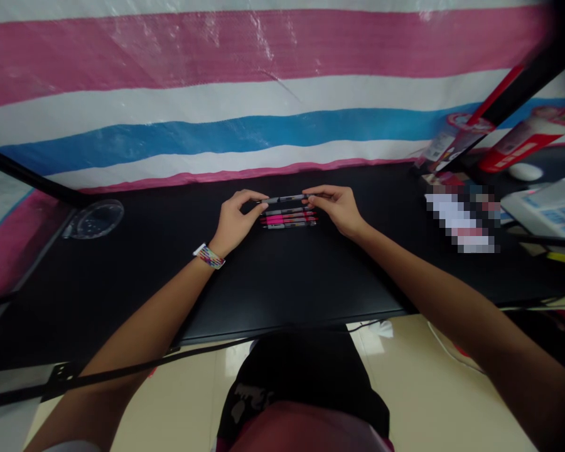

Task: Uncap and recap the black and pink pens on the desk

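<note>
left hand (235, 220) pinches grey pen (285, 199) end | right hand (336, 207) pinches other end | pen just behind pen row (289, 218) (pink, grey) | black table (122, 282)

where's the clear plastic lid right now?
Head view, far left of the black table: the clear plastic lid lies flat near the striped tarp, well apart from the left hand and the pens.

Table (122, 276): matt black, smooth surface. Pens (289, 216): glossy plastic barrels (pink and grey). Backdrop (216, 94): woven plastic sheet, shiny and creased, with a fine rough weave. Lid (96, 218): clear glossy plastic. Wristband (209, 256): woven cloth, multicoloured. Floor (428, 389): smooth, glossy tiles.
</note>
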### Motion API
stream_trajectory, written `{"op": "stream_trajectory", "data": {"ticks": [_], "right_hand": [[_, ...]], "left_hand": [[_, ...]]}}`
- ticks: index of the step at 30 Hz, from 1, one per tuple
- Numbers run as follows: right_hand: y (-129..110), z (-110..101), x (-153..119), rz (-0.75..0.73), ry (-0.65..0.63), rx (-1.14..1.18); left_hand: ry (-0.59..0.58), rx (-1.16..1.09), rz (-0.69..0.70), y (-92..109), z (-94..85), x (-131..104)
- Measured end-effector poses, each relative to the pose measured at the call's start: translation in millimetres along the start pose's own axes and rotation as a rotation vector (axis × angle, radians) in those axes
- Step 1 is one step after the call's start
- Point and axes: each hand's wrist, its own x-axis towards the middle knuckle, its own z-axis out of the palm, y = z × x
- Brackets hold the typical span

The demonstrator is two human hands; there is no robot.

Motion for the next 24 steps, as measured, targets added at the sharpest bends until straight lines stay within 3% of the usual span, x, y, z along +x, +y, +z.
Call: {"op": "stream_trajectory", "data": {"ticks": [7, 14, 18, 24], "right_hand": [[-4.7, 3.3, 0.0, 0.066, -0.004, 0.106], [-18.0, 0.5, 0.8, 0.421, -0.206, 0.586], [-18.6, 0.4, 0.8, 0.508, -0.208, 0.710], [-13.8, 2.3, 1.4, 0.483, -0.119, 0.686]], "left_hand": [[0.059, 0.036, 0.096, 9.3, -1.1, 0.0], [0.082, -0.014, 0.036, 6.2, -1.5, 0.1], [0.087, -0.010, 0.043, 6.2, -1.7, -0.1], [0.080, 0.011, 0.078, 11.3, 0.1, -1.0]]}}
